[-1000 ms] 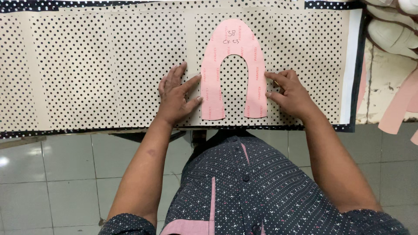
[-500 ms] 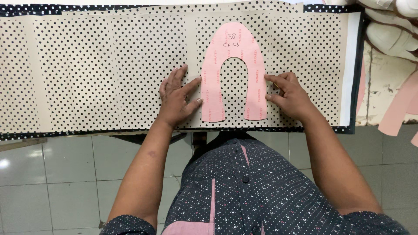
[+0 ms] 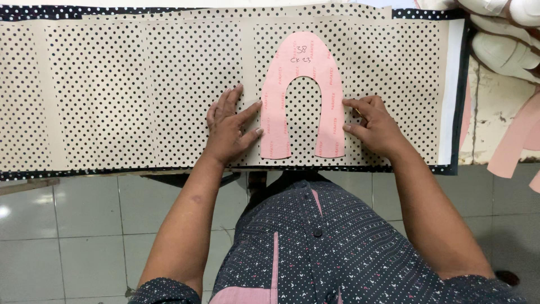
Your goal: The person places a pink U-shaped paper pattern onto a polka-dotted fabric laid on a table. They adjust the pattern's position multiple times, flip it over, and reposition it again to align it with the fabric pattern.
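A pink horseshoe-shaped paper pattern (image 3: 306, 62) lies flat on cream fabric with black polka dots (image 3: 140, 84), spread across the table. My left hand (image 3: 228, 126) rests flat on the fabric, fingers apart, its fingertips touching the pattern's left leg. My right hand (image 3: 374, 124) lies on the fabric at the pattern's right leg, fingers curled with the tips against its outer edge. Neither hand grips anything.
The fabric's near edge (image 3: 112, 171) hangs at the table front, above a tiled floor (image 3: 73, 225). White shoe forms (image 3: 506, 39) and pink cut strips (image 3: 514, 141) sit at the right, beyond the fabric's end.
Both hands and the pink pattern keep nearly the same place; only the view has shifted slightly.
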`<state>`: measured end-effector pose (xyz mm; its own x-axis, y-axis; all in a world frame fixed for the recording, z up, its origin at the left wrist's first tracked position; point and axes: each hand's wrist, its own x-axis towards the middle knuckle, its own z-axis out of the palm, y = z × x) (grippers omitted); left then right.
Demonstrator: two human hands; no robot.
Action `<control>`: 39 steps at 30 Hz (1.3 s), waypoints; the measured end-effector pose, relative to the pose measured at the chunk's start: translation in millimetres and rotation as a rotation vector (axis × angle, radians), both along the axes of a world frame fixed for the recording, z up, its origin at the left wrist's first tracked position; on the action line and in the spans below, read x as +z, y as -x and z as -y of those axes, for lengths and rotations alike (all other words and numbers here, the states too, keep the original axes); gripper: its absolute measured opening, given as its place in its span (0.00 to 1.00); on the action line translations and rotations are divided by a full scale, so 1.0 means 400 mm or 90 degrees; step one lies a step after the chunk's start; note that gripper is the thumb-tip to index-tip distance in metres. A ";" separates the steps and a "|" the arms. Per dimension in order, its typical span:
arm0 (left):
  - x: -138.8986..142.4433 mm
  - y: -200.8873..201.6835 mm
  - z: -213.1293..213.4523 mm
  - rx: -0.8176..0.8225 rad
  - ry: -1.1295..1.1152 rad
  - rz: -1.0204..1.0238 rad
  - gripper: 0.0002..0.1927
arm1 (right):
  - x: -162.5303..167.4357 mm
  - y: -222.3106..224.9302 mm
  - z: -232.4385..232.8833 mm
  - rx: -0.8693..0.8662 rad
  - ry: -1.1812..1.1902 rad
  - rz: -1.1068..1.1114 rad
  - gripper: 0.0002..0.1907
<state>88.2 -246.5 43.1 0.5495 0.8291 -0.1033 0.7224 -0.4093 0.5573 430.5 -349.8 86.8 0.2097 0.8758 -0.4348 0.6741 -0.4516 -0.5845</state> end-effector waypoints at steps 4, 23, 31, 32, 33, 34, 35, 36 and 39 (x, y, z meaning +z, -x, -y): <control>0.000 0.003 0.000 -0.004 -0.004 0.007 0.33 | 0.009 0.000 0.001 0.000 -0.008 -0.013 0.31; -0.001 0.005 0.005 0.008 -0.014 0.025 0.34 | -0.038 -0.029 0.015 0.048 -0.081 -0.026 0.32; 0.006 -0.002 0.000 0.011 0.001 0.015 0.33 | -0.008 -0.011 -0.002 0.020 -0.015 -0.006 0.32; 0.006 -0.002 0.001 0.012 0.003 0.012 0.33 | -0.008 -0.011 -0.002 0.019 -0.012 -0.003 0.32; 0.007 -0.002 0.001 0.013 0.001 0.014 0.33 | -0.007 -0.011 -0.002 0.018 -0.009 0.000 0.33; 0.007 -0.002 0.002 0.013 -0.001 0.016 0.33 | -0.007 -0.011 -0.002 0.018 -0.007 0.002 0.33; 0.008 -0.001 0.002 0.013 -0.003 0.018 0.33 | -0.007 -0.011 -0.002 0.018 -0.005 0.005 0.33; 0.008 -0.001 0.002 0.013 -0.003 0.017 0.33 | -0.008 -0.011 -0.003 0.018 -0.004 0.007 0.33; 0.007 0.000 0.001 0.012 -0.003 0.017 0.33 | -0.012 -0.012 -0.002 0.021 -0.011 0.008 0.33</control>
